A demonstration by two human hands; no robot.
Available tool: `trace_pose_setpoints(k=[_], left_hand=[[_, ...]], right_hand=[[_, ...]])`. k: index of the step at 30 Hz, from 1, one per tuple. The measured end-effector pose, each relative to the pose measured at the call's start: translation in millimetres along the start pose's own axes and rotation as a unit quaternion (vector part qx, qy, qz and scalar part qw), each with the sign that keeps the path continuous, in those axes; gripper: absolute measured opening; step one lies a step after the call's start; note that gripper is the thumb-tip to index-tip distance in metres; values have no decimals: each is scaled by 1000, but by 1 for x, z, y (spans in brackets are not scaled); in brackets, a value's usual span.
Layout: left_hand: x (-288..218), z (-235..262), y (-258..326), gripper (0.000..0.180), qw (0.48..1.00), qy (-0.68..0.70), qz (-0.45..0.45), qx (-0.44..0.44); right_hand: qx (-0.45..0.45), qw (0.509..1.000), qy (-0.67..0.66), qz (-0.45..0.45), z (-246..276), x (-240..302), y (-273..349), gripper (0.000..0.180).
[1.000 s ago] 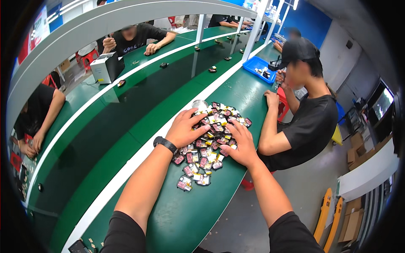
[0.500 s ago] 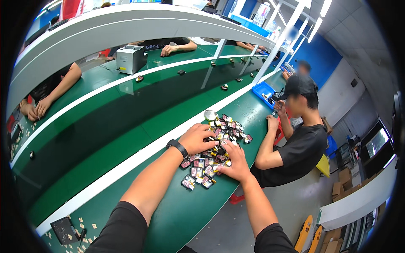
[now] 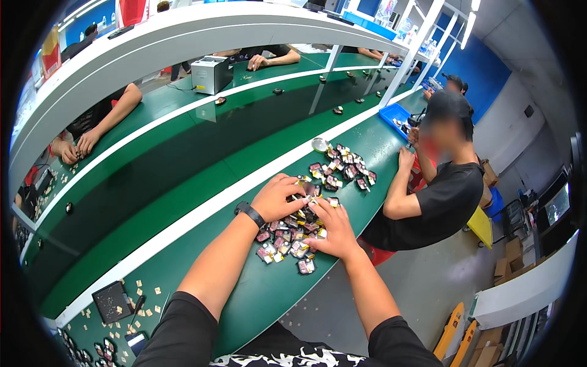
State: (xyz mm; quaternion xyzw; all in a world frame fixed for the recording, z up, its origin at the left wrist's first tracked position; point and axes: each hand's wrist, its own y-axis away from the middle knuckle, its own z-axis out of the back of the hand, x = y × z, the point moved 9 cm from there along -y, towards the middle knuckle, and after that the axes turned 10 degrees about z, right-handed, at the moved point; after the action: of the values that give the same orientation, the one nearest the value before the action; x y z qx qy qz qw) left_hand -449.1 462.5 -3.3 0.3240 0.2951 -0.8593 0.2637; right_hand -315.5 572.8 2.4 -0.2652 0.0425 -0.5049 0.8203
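A heap of small black electronic modules [image 3: 282, 235] with pinkish faces, white labels and yellow tabs lies on the green bench [image 3: 244, 287]. My left hand [image 3: 278, 197], with a black band at its wrist, curves around the far left side of the heap, thumb apart from the fingers. From the right, my right hand [image 3: 333, 229] leans over the same modules, its thumb spread toward me and its fingertips close to the left hand's. Neither hand grips a single piece; some modules are hidden under the fingers. Beyond them sits a second cluster of modules [image 3: 350, 165].
A round metal dish [image 3: 320, 145] stands beside the far cluster. A co-worker [image 3: 437, 189] sits at the right by a blue tray [image 3: 396, 116]. At the lower left are a black tray [image 3: 112, 302] and scattered pale chips. The conveyor belt [image 3: 183, 183] carries several modules.
Both hands have drawn part of the heap toward me, opening a gap between it and the far cluster. The head view has shifted, showing more of the lower left bench.
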Motion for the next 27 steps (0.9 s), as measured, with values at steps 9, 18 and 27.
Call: trace_pose_setpoints(k=[9,18,27], left_hand=[[2,31,62,32,999,-16,15,-35],[8,51,95,32,999,-26,20,-40],[17,74,135,29,998,-37,35,-42]], right_hand=[[-52,997,1,-52,-18,63,2,79],[-118,985,6,-126,-23,109,-9,67],[-119,984,-24,-131,-40,145,-17,64]])
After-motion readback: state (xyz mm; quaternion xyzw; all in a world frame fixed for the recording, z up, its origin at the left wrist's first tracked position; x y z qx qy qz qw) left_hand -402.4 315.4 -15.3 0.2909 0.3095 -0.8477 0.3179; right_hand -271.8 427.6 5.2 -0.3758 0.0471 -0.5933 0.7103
